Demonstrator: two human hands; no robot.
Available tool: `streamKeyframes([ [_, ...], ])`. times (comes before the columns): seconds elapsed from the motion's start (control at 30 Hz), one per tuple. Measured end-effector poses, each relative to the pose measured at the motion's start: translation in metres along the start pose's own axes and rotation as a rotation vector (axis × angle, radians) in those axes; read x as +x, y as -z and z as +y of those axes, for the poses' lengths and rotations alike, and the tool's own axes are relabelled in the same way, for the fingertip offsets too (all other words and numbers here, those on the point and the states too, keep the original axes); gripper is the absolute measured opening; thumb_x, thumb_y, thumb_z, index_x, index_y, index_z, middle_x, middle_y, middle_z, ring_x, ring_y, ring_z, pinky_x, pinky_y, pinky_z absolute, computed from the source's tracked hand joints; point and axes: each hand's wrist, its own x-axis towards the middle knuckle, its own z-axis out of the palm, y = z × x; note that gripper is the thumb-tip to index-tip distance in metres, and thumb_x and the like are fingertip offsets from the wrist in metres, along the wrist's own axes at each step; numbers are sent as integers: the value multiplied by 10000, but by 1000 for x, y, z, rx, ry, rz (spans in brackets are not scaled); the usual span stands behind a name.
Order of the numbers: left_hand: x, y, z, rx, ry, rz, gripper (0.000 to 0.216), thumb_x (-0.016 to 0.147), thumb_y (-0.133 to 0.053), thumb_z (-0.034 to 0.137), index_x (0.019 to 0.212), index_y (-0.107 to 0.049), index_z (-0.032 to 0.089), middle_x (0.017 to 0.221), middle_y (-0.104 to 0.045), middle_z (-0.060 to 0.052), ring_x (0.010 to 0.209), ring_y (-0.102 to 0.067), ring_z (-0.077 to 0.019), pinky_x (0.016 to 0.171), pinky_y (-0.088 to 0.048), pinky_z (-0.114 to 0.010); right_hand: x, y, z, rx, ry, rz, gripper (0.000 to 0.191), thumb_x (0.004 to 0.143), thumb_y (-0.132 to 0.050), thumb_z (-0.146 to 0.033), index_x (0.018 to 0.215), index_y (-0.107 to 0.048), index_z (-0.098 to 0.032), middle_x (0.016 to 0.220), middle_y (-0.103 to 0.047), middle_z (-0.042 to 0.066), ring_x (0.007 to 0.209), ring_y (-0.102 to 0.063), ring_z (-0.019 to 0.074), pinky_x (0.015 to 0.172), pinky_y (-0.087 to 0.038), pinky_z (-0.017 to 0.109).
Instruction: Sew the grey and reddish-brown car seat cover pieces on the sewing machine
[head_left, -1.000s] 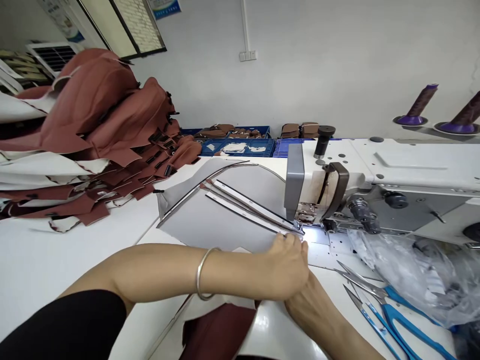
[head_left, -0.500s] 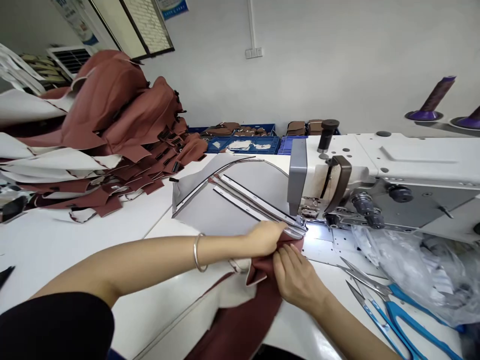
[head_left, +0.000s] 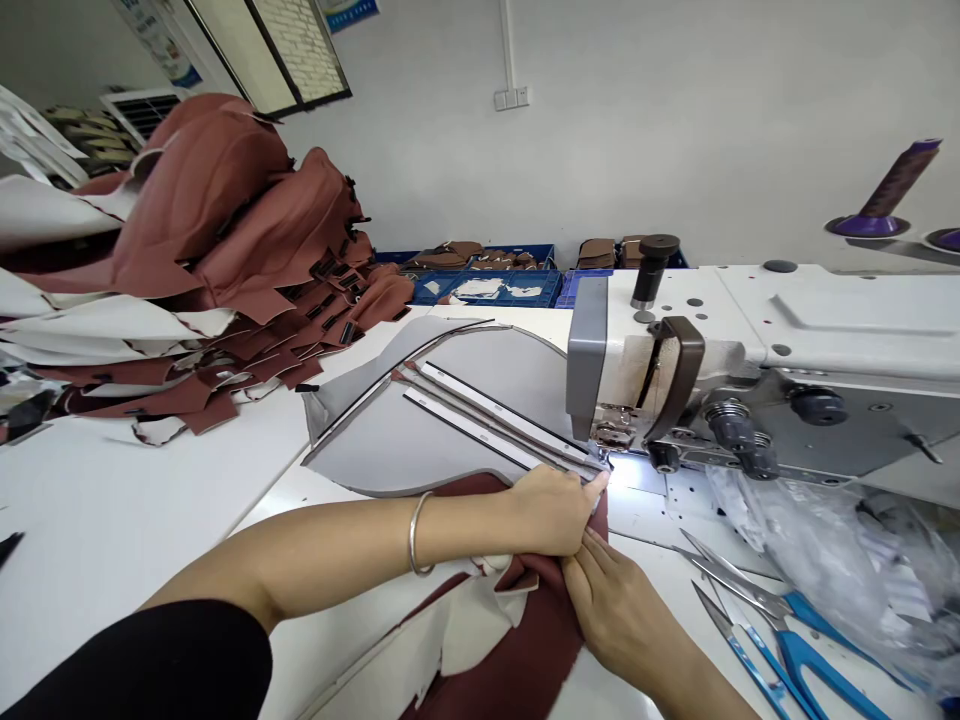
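A reddish-brown leather cover [head_left: 529, 645] with pale backing runs from the table's front up to the sewing machine's needle area. Its grey-backed panel [head_left: 442, 440] lies spread to the left of the machine, with two white strips [head_left: 480, 435] slanting across it. My left hand [head_left: 551, 508] is closed on the cover, its index finger stretched toward the lit presser foot [head_left: 604, 458]. Just below, my right hand [head_left: 611, 600] holds the leather, fingers together and touching the left hand. Folded leather and the hands hide the cover's edge between them.
The sewing machine [head_left: 675, 350] stands on the right. Blue-handled scissors [head_left: 806, 640] and blue thread snips [head_left: 750, 650] lie beside my right forearm, near a clear plastic bag [head_left: 810, 560]. Stacked brown covers [head_left: 225, 220] fill the left; blue crates [head_left: 517, 285] stand behind.
My left hand has moved down and slightly right, its index finger now extended. The grey panel has shifted a little left and down. My right hand is slightly lower.
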Motion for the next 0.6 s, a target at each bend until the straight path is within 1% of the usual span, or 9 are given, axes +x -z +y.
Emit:
streamKeyframes([
  [0.13, -2, -4, 0, 8, -6, 30, 650, 809, -430, 294, 1405, -244, 115, 959, -629, -124, 818, -604, -230, 601, -413, -298, -3, -1, 0, -20, -20, -5, 331, 770, -388, -6, 1045, -572, 7, 975, -597, 214, 961, -568, 310, 889, -462, 491],
  [0.23, -3, -6, -1, 25, -20, 70, 613, 816, -424, 274, 1389, -272, 119, 946, -631, -111, 789, -610, -225, 581, -410, -297, -4, -2, 0, -49, -55, 15, 336, 768, -407, -17, 1057, -575, 21, 1021, -588, 239, 1046, -530, 366, 888, -458, 518],
  [0.3, -2, -6, -2, 23, -22, 97, 573, 813, -426, 262, 1358, -312, 129, 919, -636, -92, 752, -614, -223, 559, -407, -299, -5, -2, 0, -64, -68, 24, 333, 766, -420, -18, 1056, -577, 26, 1028, -589, 243, 1069, -515, 387, 887, -457, 526],
  [0.43, 0, -2, -3, 1, -25, 116, 480, 798, -439, 247, 1258, -387, 119, 819, -641, -60, 671, -622, -217, 502, -389, -293, -5, -4, -2, -82, -90, 25, 345, 762, -420, -20, 1069, -568, 41, 1056, -581, 256, 1078, -512, 397, 889, -459, 524],
  [0.53, 4, 3, -3, 10, -31, 103, 491, 783, -450, 229, 1239, -375, 66, 668, -617, -41, 588, -612, -216, 462, -367, -286, -5, -4, -1, -96, -114, 40, 343, 771, -391, -28, 1058, -563, 49, 1069, -571, 273, 1108, -495, 399, 899, -452, 526],
  [0.6, 6, 4, -3, 33, -51, 98, 493, 788, -451, 220, 1239, -366, 39, 615, -600, -36, 574, -609, -216, 464, -368, -283, -4, -1, 3, -89, -106, 48, 307, 774, -368, -23, 986, -585, 24, 1041, -583, 268, 1093, -514, 374, 901, -455, 511],
])
